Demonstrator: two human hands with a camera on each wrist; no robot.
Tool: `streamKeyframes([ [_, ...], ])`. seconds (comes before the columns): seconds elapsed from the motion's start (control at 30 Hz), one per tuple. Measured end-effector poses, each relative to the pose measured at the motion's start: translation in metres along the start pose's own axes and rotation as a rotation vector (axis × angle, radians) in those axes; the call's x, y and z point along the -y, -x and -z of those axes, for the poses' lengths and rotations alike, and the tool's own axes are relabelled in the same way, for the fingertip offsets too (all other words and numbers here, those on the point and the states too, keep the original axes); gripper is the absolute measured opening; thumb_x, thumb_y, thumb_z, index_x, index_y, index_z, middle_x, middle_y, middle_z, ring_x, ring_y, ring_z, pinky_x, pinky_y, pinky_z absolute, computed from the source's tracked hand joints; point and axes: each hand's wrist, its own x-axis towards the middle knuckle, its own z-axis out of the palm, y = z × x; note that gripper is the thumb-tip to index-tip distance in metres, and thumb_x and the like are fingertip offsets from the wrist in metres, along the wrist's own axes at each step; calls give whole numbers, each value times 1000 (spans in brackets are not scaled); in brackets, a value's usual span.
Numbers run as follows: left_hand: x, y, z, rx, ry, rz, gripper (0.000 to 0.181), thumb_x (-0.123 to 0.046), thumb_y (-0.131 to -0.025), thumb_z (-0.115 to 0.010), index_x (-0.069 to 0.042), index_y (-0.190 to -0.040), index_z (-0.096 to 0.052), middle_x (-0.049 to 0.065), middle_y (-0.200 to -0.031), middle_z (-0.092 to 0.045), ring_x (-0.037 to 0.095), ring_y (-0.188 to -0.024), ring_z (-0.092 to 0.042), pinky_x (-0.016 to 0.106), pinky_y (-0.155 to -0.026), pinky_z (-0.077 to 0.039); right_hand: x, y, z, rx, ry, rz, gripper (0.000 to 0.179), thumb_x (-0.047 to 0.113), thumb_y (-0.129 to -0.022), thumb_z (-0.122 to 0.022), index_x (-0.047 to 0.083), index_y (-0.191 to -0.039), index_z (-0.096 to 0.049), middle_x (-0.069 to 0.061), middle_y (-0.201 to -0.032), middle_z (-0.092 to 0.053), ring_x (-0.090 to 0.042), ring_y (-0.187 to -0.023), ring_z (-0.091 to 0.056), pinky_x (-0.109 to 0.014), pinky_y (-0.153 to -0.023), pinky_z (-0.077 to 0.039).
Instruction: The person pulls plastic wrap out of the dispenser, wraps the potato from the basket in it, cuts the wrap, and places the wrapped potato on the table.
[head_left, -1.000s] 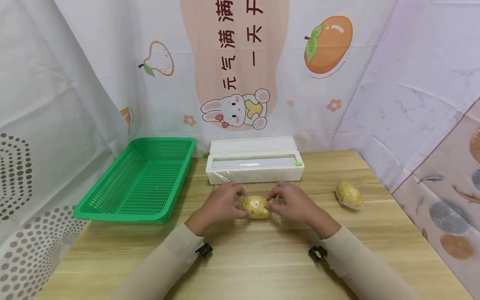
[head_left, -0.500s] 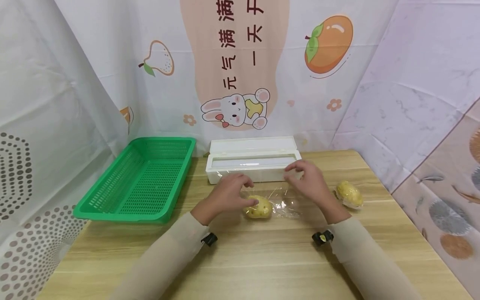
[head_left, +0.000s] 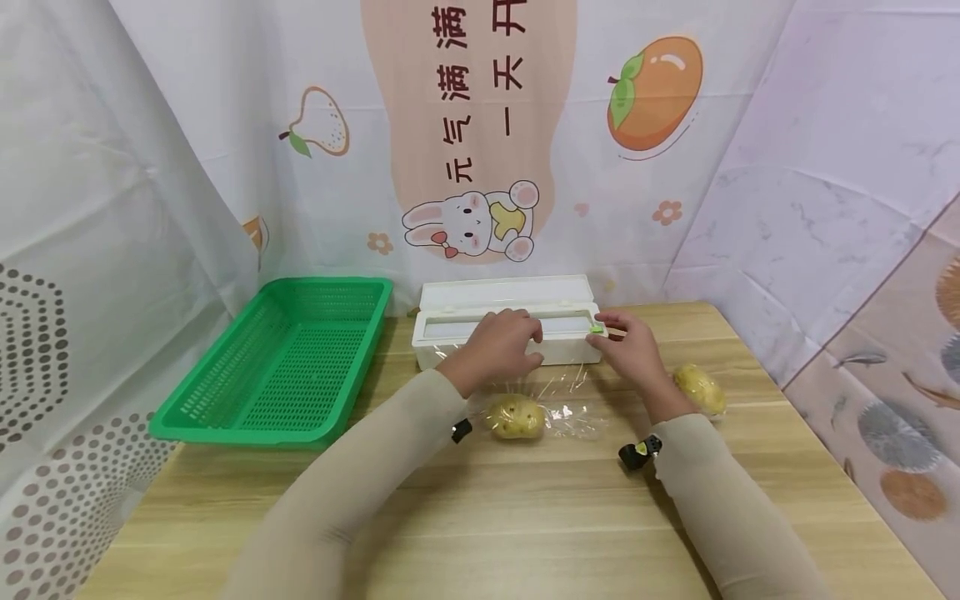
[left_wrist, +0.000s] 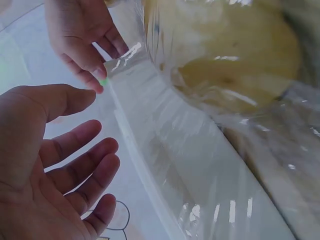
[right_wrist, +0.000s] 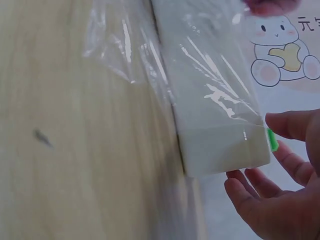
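A white cling film dispenser (head_left: 517, 348) stands with its lid raised at the back of the table. My right hand (head_left: 628, 346) is at its right end, thumb and forefinger at the green slider (right_wrist: 272, 140), other fingers curled by the box end. My left hand (head_left: 501, 346) hovers over the dispenser's front, fingers loosely bent and holding nothing; the left wrist view shows its palm and spread fingers. Clear cling film (head_left: 573, 419) runs from the dispenser down over a potato (head_left: 516, 417) on the table in front.
A second, film-wrapped potato (head_left: 699, 389) lies to the right, partly behind my right forearm. To the left stands a green plastic basket (head_left: 341, 383) with nothing in it. A printed curtain (head_left: 480, 125) hangs directly behind the dispenser.
Both hands have left the potato. My right hand has moved to the dispenser's right end and the slider; my left hand has risen forward over the dispenser. The potato stays under the film.
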Motion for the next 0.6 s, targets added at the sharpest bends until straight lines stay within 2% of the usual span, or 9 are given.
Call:
streamKeyframes([
  [0.07,-2,-9,-2,8,-25,4,30,-40,-95,-68,-21,-118,-69,-5,-115,-66,19,-109,-60,41,-96,-49,-2,-2,-1,-3,-5,-14,47,14,-94,-77,2,-136,-61,-18,-147,-55,-40,-134,-54,-49,-106,-52],
  [0.17,-4,-19,-4,4,-53,2,29,-39,-95,-68,-21,-118,-69,-4,-114,-66,20,-108,-60,41,-95,-49,-3,-3,-1,4,-22,-43,54,19,-91,-81,4,-138,-60,-19,-147,-54,-42,-130,-57,-37,-93,-59],
  [0.27,-7,-27,-4,1,-73,0,28,-38,-95,-67,-21,-117,-70,-4,-112,-65,19,-106,-61,41,-94,-49,-3,-3,-1,16,-26,-61,58,23,-89,-83,7,-140,-59,-19,-148,-53,-43,-126,-60,-26,-79,-60],
  [0.43,-12,-38,-5,-11,-91,-1,26,-37,-95,-68,-21,-115,-70,-4,-108,-65,19,-103,-61,42,-93,-50,-5,-3,-2,15,-26,-45,57,23,-90,-83,8,-140,-59,-18,-149,-53,-43,-124,-61,-26,-78,-59],
  [0.6,-16,-48,-10,-4,-105,-6,30,-37,-97,-66,-25,-123,-69,-3,-117,-64,20,-108,-60,43,-96,-50,-8,-3,-4,4,-19,-53,61,27,-88,-85,9,-140,-59,-16,-147,-55,-40,-124,-62,-24,-79,-58],
])
